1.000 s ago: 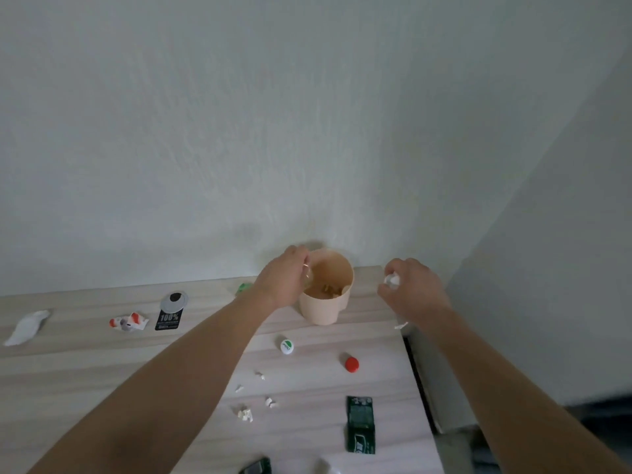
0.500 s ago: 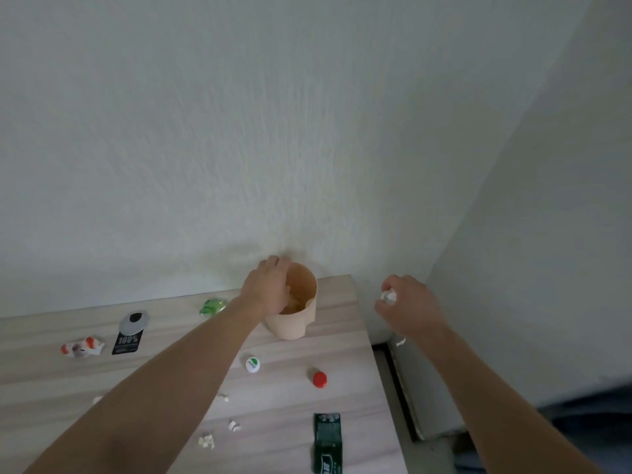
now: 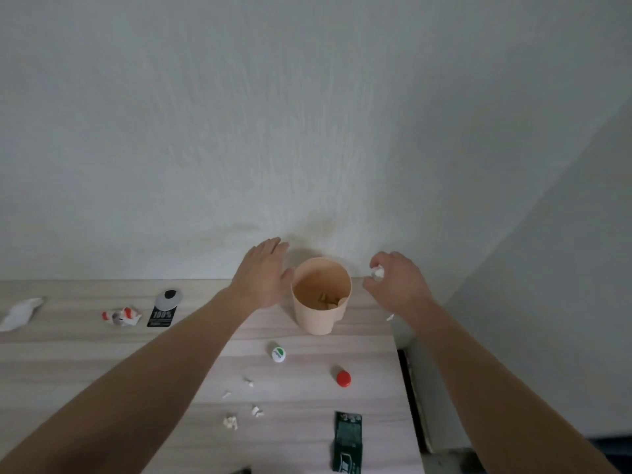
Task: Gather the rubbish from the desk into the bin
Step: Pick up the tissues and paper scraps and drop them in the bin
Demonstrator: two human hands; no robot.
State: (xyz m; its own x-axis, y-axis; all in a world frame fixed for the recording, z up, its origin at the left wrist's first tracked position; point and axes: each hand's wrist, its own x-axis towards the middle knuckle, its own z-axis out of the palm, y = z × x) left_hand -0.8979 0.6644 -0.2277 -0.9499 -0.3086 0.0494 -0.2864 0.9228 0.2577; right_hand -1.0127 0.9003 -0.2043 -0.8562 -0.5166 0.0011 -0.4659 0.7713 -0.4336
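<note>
Pale wood worktop against white wall. Bin holding a few scraps, apparently paper. Left hand spread, empty, touching bin; right hand pinching paper wad beside bin. Red cap, white cap, green wrapper still before bin.

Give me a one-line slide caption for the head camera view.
Left hand open beside the beige bin; right hand pinching a white paper scrap.

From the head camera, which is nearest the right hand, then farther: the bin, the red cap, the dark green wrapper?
From the right hand:
1. Beige bin, just to its left.
2. Red cap, nearer the person.
3. Dark green wrapper, at the desk's near edge.
</note>
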